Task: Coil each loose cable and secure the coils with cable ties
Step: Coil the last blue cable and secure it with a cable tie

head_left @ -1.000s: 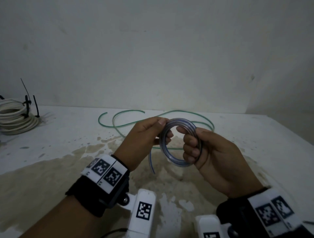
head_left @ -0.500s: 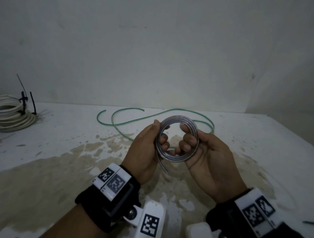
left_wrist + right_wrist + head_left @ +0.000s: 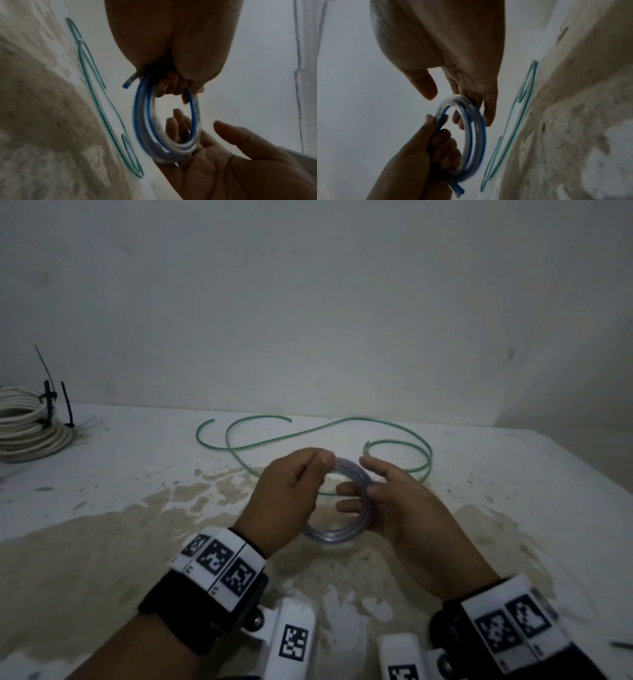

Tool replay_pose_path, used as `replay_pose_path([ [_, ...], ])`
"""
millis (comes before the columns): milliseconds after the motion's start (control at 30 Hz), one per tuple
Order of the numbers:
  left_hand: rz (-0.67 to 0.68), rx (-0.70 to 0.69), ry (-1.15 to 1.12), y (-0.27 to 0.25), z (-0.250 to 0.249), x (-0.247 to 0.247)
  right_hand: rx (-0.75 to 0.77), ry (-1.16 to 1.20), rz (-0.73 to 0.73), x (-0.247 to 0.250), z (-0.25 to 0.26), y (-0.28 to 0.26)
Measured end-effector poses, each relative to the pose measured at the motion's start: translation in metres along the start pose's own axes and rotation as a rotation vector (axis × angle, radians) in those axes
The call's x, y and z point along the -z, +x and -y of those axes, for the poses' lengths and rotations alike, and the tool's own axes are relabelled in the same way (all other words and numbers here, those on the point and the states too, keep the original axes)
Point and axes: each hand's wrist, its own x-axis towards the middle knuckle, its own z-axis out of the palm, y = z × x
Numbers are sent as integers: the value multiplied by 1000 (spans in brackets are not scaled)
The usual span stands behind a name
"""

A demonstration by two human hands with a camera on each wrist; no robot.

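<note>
At the far left edge of the table (image 3: 120, 474) lies a white coil (image 3: 24, 428), bound with black ties (image 3: 49, 402) whose tails stick up. Right of it, toward the middle and far side, a green cable (image 3: 308, 433) sprawls loose in open loops on the stained top. Just in front of that, held above the table, is a clear coil (image 3: 337, 534) of tubing with a blue stripe. The left hand (image 3: 291, 501) grips the coil's left side, fingers (image 3: 443, 146) curled round the bundled turns, thumb on top; a short cut end (image 3: 127, 83) pokes out beside its fist. The right hand (image 3: 407, 508) is at the coil's right side with fingers (image 3: 349, 505) nearly straight and reaching through the ring, thumb (image 3: 231, 134) lifted clear; the coil's rim rests against its fingers and palm, not clasped. The two hands are close together, joined only by the coil. At the near right edge a thin dark strip (image 3: 621, 654) lies on the table; what it is cannot be told.
</note>
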Motion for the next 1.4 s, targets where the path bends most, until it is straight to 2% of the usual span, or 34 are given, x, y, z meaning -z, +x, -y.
replay_pose_path([
  [67,68,-105,186,-1,-2,1,101,-296,-20,0,0,-2],
  [100,78,-115,201,-2,-2,0,146,-382,-5,-1,-1,-4],
  [133,81,-91,162,-2,-3,-1,183,-437,9,-2,-2,-5],
  [200,71,53,-74,-3,-6,-2,220,-471,-21,-3,-4,-5],
  [267,63,175,-300,-5,-10,-3,231,-433,-75,-3,-6,-3],
  [467,69,272,-464,-8,-12,-5,227,-238,-191,-2,-7,1],
  [600,27,322,-615,-9,-13,-10,196,-132,-177,-4,-12,3],
  [800,-18,286,-495,-9,-10,-8,60,-144,-98,-2,-7,1],
  [1000,-99,220,-473,-8,-10,-7,3,83,-72,-4,-6,0],
  [1133,-164,203,-493,-8,-13,-7,-30,-216,3,-7,-10,-5],
  [1400,-228,217,-563,-7,-10,-7,-50,-112,-9,-9,-15,-3],
])
